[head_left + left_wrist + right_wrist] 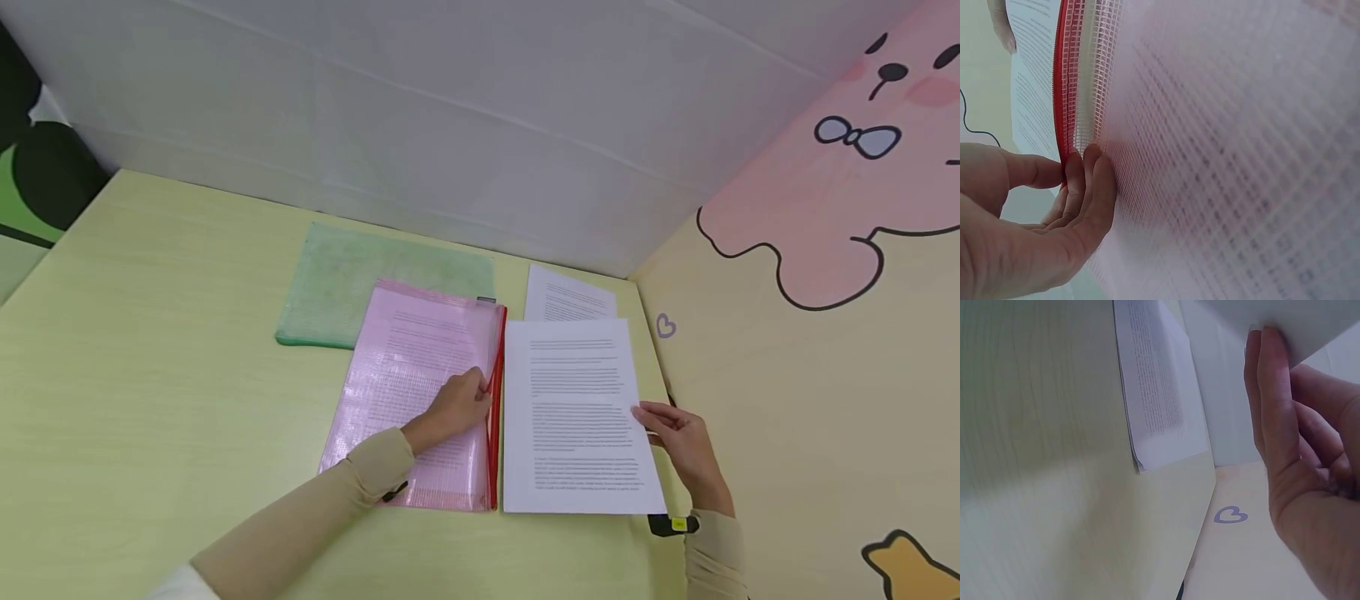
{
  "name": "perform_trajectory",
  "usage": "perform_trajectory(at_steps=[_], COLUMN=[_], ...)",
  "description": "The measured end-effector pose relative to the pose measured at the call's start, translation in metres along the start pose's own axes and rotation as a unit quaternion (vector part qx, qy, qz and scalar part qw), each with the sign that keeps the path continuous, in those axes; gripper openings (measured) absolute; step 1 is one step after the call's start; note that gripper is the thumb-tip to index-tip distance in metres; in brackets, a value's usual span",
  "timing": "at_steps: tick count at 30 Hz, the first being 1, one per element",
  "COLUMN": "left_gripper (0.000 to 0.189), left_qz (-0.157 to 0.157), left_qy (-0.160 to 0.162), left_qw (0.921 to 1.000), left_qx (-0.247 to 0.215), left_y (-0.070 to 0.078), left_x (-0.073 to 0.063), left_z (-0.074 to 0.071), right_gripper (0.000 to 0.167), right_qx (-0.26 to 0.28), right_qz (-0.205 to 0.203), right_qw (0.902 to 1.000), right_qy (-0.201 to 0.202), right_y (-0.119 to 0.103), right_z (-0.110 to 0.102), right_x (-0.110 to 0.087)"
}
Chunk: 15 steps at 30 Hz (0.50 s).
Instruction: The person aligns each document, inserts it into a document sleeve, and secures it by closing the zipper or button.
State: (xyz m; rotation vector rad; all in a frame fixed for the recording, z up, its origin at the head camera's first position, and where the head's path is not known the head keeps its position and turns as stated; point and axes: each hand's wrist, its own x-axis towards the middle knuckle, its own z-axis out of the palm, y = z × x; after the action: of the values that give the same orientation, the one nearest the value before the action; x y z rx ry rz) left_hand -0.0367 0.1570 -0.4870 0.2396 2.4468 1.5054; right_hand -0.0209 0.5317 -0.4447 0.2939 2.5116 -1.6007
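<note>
A pink mesh zipper pouch (420,358) with a printed sheet inside lies at the table's middle, its red zipper (1059,75) along the right side. My left hand (459,402) pinches that zippered edge between thumb and fingers; in the left wrist view the fingers (1102,181) lie along the mesh. My right hand (681,442) pinches the right edge of a printed sheet of paper (577,417) just right of the pouch. From the right wrist view, the underside of this paper (1310,328) is raised above the table.
Behind the pouch lies a green zipper pouch (397,258), partly covered by it. More printed paper (1160,394) rests on the table (187,400) at the back right, partly hidden by the held sheet. A white wall (450,125) borders the back, a decorated wall (810,375) the right.
</note>
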Motion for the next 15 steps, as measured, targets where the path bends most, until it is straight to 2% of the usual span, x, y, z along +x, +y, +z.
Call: perform_trajectory(at_steps=[7,15], left_gripper=[0.006,0.013], left_qz=[0.011,0.022], left_qy=[0.007,-0.007], left_qw=[0.9999,0.9997], left_qx=[0.004,-0.005], left_y=[-0.001,-0.002], left_x=[0.000,-0.001], left_z=[0.001,0.000], right_gripper=[0.049,0.048], right_qx=[0.011,0.004], right_qz=[-0.008,-0.009], right_qw=[0.9999,0.9999], right_qy=[-0.010,-0.004], right_y=[0.001,0.000], right_z=[0.008,0.014], right_x=[0.011,0.015])
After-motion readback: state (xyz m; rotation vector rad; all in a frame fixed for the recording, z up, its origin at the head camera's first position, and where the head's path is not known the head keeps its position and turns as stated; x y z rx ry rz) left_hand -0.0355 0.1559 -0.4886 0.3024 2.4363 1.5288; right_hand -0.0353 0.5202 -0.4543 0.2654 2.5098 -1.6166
